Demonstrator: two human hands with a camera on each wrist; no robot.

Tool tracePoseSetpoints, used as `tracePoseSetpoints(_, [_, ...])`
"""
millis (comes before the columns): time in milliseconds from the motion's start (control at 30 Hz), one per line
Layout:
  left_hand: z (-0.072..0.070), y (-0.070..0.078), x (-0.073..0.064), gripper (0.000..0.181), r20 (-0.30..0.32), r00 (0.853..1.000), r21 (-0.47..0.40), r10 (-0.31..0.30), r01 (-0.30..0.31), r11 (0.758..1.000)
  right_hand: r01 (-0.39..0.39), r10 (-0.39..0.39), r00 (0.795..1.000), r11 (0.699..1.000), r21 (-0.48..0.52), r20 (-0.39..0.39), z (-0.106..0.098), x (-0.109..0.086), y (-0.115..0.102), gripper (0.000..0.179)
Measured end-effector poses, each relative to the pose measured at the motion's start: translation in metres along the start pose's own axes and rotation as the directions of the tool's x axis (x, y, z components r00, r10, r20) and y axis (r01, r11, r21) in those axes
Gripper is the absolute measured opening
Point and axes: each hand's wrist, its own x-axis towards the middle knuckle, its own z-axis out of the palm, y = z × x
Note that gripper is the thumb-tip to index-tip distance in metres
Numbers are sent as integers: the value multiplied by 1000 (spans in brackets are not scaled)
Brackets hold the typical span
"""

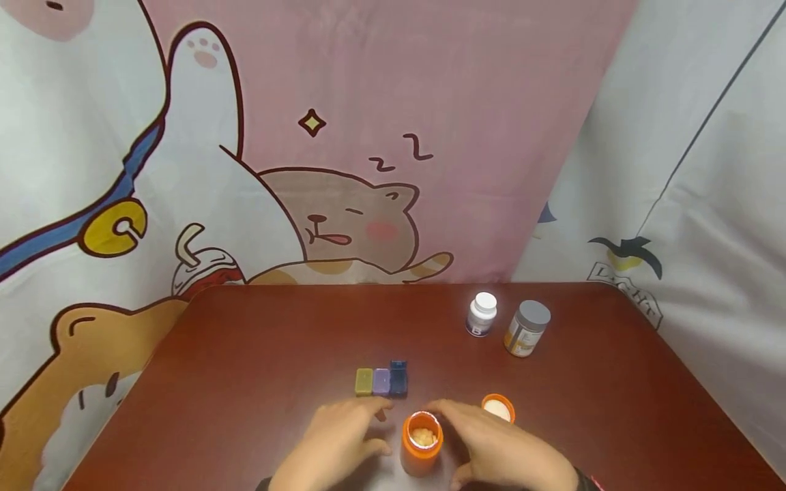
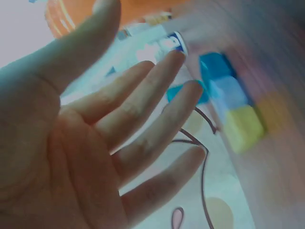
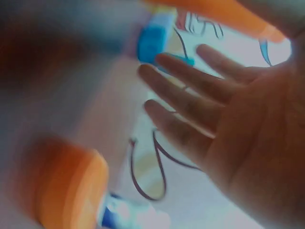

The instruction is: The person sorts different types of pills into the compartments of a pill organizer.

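Note:
An uncapped orange pill bottle (image 1: 419,455) stands upright between my hands, with pale yellowish pieces visible inside its mouth. My left hand (image 1: 336,436) is at its left side, fingers spread and palm facing it (image 2: 90,143). On the opposite side, my right hand (image 1: 506,447) has its fingers extended too, the fingertips near the rim; touching or apart I cannot tell. Just beyond lies a small pill organizer (image 1: 381,382) with yellow, purple and dark blue compartments, the dark blue lid (image 1: 398,365) raised. An orange cap (image 1: 499,408) lies inside-up behind the right hand, its white lining showing.
At the back right of the brown table (image 1: 276,341) stand a white bottle (image 1: 482,315) and a grey-lidded jar (image 1: 527,329), both closed. A cartoon-printed curtain (image 1: 479,88) hangs along the table's far edge and sides.

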Motion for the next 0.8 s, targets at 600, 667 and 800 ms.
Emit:
tracePoseSetpoints(600, [18,-27,33,53,-220,975,154,-30,65,986,-18,44,986,987,159,-160,13,14,8,58])
tracePoseSetpoints(667, [20,-27,40,50,-216,976,184,-2,43,982,-17,31,962,998,52,-272,8,16,9,62])
tracePoseSetpoints(800, [25,-29,49,43,-233,972,248,27,32,968,-31,-35,889,990,-135,-456,2,25,17,66])
